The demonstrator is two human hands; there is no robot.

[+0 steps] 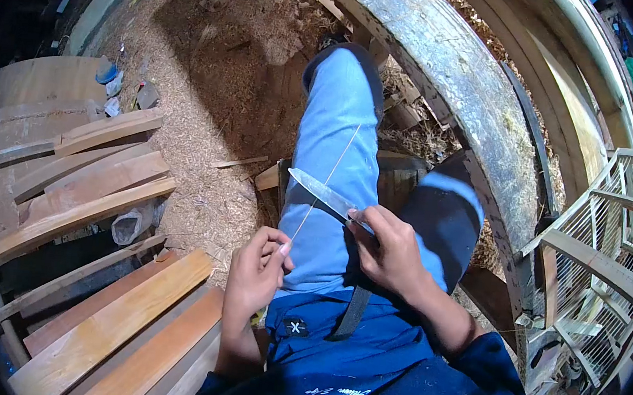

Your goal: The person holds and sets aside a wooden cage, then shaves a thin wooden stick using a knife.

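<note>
A thin, light strip (343, 154) slants over the blue trouser leg (341, 101). Its lower end is pinched between the thumb and fingers of my left hand (258, 268). My right hand (391, 252) grips a knife (321, 190), whose blade points up and left and crosses the strip above my left hand. The knife's handle is mostly hidden inside my right fingers. Whether the blade touches the strip or only passes over it is hard to tell. A dark strap (353, 314) hangs on the blue shirt just below my right hand.
Wooden boards (110, 322) lie at the lower left, with curved wood pieces (97, 176) above them. A long curved beam (451, 66) arches across the upper right. At the far right stands a slatted frame (592, 262). Shavings cover the ground (193, 132).
</note>
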